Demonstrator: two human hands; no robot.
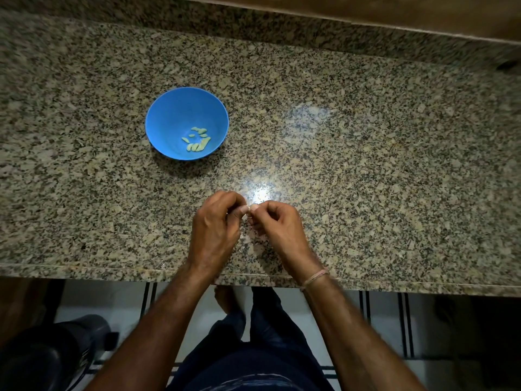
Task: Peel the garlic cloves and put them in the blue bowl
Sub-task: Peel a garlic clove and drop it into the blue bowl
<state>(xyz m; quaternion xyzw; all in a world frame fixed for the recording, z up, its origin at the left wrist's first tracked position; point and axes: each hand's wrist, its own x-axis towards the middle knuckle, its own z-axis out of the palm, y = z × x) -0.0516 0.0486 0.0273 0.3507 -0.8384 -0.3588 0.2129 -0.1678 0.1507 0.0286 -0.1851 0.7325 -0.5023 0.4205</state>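
I have one garlic clove (pixel 251 208) pinched between the fingertips of both grips, just above the bench (pixel 366 170) near its front edge. My left grip (pixel 214 224) curls round one end and my right grip (pixel 277 224) nips the other, thumbs nearly touching. So little of the clove shows between my fingers that I cannot tell how much skin is on it. I judge it light and firm under a thin, papery skin, and slick once bare, so it could squirt out if I squeeze hard. Best to hold it by the ends with one grip, catch the loose skin at the tip with a nail of the other, and pull along its length. The blue bowl (pixel 169 114) stands upright on the bench, ahead and to my left, well apart from my grips, with a few peeled cloves (pixel 197 140) lying in its bottom. I see nothing standing between my grips and the bowl; its rim is the only thing to clear. A bright glare on the polished stone sits just beyond my fingers and may hide pale scraps of skin. A thread band (pixel 316 277) circles my right wrist, and a dark container (pixel 56 351) stands on the floor below the bench to my left.
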